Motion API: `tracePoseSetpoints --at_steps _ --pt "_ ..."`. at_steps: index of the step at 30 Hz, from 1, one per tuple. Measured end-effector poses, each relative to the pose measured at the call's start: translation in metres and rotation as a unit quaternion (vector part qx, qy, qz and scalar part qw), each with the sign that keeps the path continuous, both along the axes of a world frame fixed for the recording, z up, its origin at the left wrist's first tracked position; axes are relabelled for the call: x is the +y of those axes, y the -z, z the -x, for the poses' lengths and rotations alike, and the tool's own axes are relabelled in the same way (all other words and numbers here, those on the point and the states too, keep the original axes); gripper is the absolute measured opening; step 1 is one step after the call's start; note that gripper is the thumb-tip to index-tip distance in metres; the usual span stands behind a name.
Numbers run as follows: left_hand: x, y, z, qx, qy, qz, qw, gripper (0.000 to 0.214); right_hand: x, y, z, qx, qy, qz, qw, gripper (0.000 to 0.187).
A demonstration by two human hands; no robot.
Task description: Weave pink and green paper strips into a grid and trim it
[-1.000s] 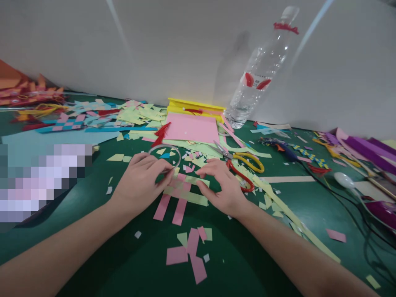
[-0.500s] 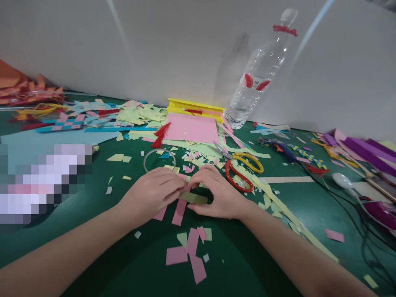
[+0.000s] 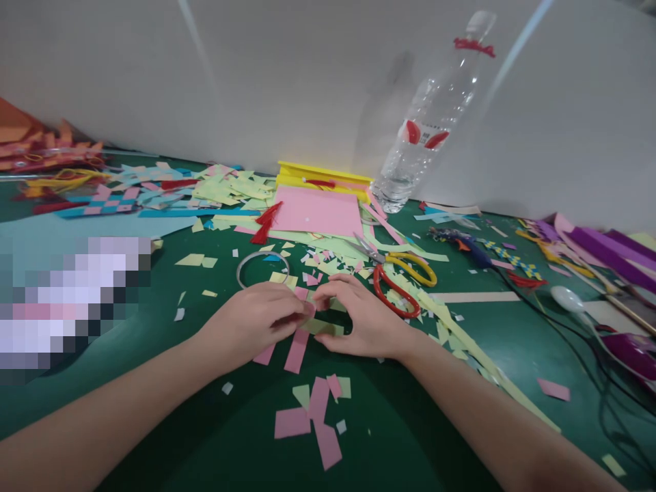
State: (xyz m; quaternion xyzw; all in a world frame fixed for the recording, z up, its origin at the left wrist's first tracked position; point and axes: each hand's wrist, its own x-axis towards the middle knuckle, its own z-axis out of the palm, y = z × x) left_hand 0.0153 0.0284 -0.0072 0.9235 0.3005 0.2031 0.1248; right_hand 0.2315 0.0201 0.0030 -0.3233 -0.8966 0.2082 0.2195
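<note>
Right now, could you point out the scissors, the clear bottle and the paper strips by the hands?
Scissors [image 3: 380, 259]: head view, on the pivot.
Clear bottle [image 3: 425, 135]: head view, on the label.
Paper strips [image 3: 297, 352]: head view, on a pink strip's near end.

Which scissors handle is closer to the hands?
The red handle, just beside the right hand; the yellow handle lies farther away.
</note>
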Motion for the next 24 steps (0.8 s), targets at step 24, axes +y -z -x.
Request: tracePoseSetpoints --at_steps 24 --pt "-0.002 0.003 -0.001 -0.043 0.001 -0.038 0.998 0.018 -0.007 -0.004 0.006 0.147 0.087 -0.159 0.972 0.011"
